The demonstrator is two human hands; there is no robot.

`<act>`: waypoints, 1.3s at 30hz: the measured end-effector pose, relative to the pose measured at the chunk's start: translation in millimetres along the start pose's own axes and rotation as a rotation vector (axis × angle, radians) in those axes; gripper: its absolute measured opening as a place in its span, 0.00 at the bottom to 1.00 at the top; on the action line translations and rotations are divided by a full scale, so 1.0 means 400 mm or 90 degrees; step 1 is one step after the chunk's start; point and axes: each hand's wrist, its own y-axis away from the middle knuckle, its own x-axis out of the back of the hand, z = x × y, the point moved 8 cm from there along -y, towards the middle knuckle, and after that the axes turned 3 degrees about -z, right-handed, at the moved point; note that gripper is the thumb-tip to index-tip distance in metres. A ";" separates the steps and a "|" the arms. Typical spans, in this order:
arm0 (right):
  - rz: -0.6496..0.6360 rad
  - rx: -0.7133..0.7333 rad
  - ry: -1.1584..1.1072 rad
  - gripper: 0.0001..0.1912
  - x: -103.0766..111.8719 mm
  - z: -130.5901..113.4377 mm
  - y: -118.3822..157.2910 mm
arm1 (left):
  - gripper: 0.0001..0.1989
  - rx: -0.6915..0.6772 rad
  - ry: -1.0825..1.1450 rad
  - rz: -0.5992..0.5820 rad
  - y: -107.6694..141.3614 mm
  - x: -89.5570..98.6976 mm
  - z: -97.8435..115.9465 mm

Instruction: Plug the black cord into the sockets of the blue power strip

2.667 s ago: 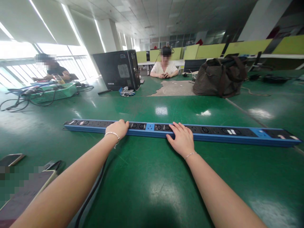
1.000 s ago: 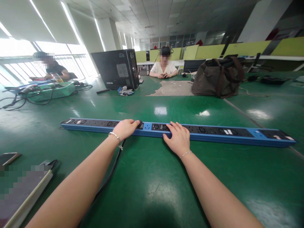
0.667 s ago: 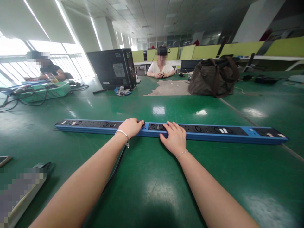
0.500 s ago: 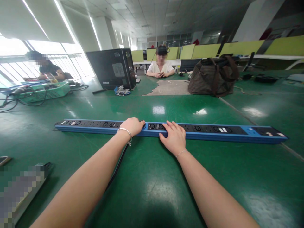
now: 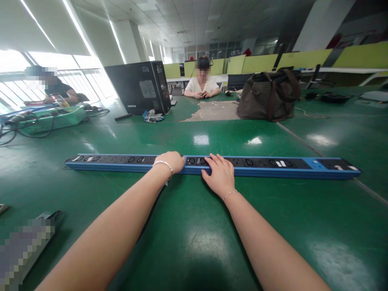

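Note:
A long blue power strip (image 5: 257,172) with black sockets along its top lies across the green table. My left hand (image 5: 171,161) is closed over the middle of the strip, fingers curled down at the sockets. From beneath that hand a black cable (image 5: 153,208) runs back along my forearm; its end is hidden in my grip. Just to the right, my right hand (image 5: 220,171) rests on the strip with fingers spread, the fingertips on its top face and the thumb at its near edge.
Beyond the strip stand a black computer case (image 5: 136,89), gloves (image 5: 153,116) and a brown bag (image 5: 266,97). A green basket (image 5: 54,121) with cables sits at left. A blurred-out object (image 5: 27,250) lies near left. Two people (image 5: 201,83) sit at the far side.
My left hand has rolled slightly over the sockets, its fingers tucked lower. The right hand keeps its place on the strip. The whole view has shifted a little.

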 end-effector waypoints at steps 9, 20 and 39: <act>-0.009 0.012 0.010 0.21 0.003 -0.028 0.020 | 0.25 -0.045 0.021 0.009 -0.003 0.006 0.004; -0.013 0.037 0.017 0.23 -0.002 -0.032 0.022 | 0.28 -0.081 0.357 -0.054 0.086 -0.083 -0.055; -0.089 0.191 -0.058 0.27 -0.039 -0.186 0.005 | 0.16 0.090 1.233 0.054 0.270 -0.308 0.056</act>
